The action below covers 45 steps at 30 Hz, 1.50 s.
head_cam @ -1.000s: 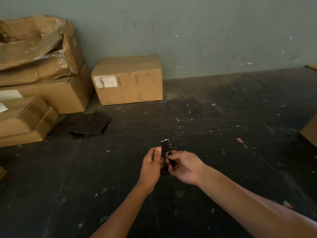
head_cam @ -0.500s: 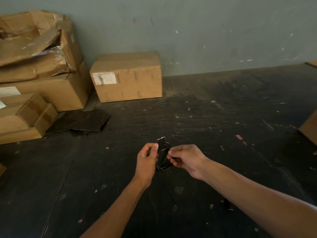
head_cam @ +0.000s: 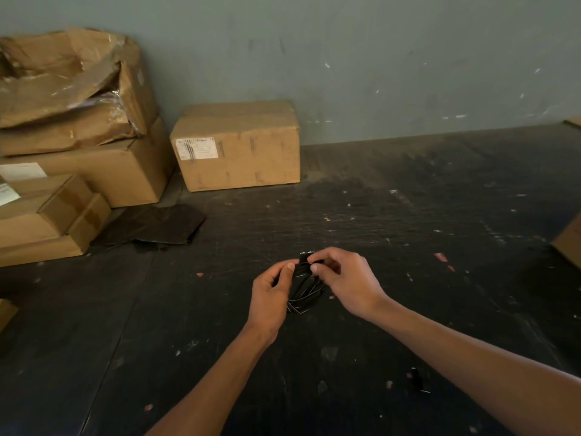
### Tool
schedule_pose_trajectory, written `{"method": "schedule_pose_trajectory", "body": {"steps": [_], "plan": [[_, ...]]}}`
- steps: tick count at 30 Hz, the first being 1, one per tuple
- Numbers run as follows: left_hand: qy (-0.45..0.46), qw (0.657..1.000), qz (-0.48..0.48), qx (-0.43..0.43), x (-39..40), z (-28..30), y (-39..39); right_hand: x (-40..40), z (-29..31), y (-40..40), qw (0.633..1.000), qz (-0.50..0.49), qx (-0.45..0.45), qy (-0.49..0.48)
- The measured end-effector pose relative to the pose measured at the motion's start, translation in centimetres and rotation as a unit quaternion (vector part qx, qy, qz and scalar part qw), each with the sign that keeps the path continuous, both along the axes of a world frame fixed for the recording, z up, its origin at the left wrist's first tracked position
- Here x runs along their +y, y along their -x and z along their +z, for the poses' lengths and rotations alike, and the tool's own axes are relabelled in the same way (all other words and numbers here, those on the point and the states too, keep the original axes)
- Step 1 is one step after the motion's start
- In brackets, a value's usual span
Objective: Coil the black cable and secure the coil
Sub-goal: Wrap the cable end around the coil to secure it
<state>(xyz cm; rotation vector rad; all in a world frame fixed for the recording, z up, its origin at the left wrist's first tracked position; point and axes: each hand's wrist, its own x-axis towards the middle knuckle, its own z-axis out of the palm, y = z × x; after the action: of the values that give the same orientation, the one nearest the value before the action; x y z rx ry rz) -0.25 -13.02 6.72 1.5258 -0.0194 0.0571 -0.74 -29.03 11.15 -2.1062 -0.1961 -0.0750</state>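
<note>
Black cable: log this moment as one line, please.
stage: securing coil | black cable: coiled, held above floor | left hand: grips coil side | right hand: pinches top end | tie: cannot tell

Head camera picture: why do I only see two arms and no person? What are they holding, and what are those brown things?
The camera sits on the person's head and looks down, so you only see their arms reaching out. The left hand and the right hand both hold a bundle of black cable wound into loops, lifted above a dark, scratched surface. The fingers pinch near the top of the loops. The brown things are cardboard boxes: one closed box by the wall, and a stack of boxes to the left, the top one torn open.
</note>
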Motion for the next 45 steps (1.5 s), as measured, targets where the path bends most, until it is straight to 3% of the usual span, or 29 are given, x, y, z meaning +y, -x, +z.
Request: {"method": "schedule_pose_trajectory", "body": {"steps": [9, 21, 26, 35, 42, 45], "plan": [[-0.004, 1.000, -0.031, 0.001, 0.2, 0.7, 0.2, -1.0, 0.8, -1.3, 0.990, 0.025, -0.122, 0.061], [0.009, 0.994, -0.097, 0.057, 0.7, 0.5, -0.3, -0.9, 0.8, -2.1, 0.999, 0.028, -0.013, 0.039], [0.060, 0.990, -0.113, 0.053, 1.0, 0.5, -0.3, -1.3, 0.9, -2.9, 0.997, -0.049, 0.033, -0.057], [0.165, 0.974, -0.089, 0.124, 0.5, 0.1, 0.3, -2.3, 0.5, -2.6, 0.920, -0.158, 0.163, -0.321], [0.194, 0.969, -0.078, 0.135, 0.6, 0.0, -0.5, -3.6, -1.1, -1.6, 0.841, -0.165, 0.282, -0.432], [0.210, 0.967, -0.064, 0.132, 0.5, 0.1, -0.9, -4.2, -2.8, -0.5, 0.827, -0.133, 0.308, -0.452]]}}
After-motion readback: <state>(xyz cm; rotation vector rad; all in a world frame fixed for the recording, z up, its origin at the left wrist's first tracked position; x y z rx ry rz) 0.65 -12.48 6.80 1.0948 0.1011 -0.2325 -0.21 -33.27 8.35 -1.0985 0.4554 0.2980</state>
